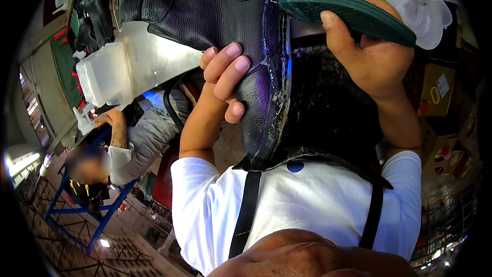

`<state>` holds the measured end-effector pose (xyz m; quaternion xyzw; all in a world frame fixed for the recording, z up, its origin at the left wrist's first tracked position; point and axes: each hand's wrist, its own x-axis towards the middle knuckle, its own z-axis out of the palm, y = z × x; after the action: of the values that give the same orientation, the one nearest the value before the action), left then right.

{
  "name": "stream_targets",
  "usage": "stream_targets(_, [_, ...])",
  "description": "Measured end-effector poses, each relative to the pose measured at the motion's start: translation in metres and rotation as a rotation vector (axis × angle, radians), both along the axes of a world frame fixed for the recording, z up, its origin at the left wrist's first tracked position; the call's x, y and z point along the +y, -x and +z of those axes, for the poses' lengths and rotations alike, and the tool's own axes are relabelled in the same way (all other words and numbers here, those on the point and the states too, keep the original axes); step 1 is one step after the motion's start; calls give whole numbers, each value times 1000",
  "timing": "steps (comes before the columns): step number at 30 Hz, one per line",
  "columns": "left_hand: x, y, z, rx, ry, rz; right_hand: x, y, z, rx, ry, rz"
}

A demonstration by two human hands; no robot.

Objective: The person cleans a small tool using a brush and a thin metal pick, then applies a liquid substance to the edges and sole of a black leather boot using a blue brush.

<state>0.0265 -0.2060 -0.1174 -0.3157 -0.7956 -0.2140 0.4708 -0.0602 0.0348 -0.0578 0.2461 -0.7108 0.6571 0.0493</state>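
Lengthwise, the green sole [353,14] slants down rightward.

Both arms [199,131] reach ahead of the chest [315,195] — left hand [224,74] leftward of it, fingers curled; right hand [376,64] rightward, gripping — thumb [335,36] extended.

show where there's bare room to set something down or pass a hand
Shiny metal surface looks bare between the translucent plastic container and black leather boot. A hand could probably pass over the black apron, between boot and right hand. Crowded: upper right, with dark green sole and translucent plastic sheeting.
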Motion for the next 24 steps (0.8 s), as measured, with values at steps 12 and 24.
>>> stream_targets(12, [4, 0, 3, -19, -33, 3, -12, 8, -2, -19, -41, -264])
stream_targets(24, [8, 5, -4, 43, -83, -3, 23, 7, -6, 15, 40, 413])
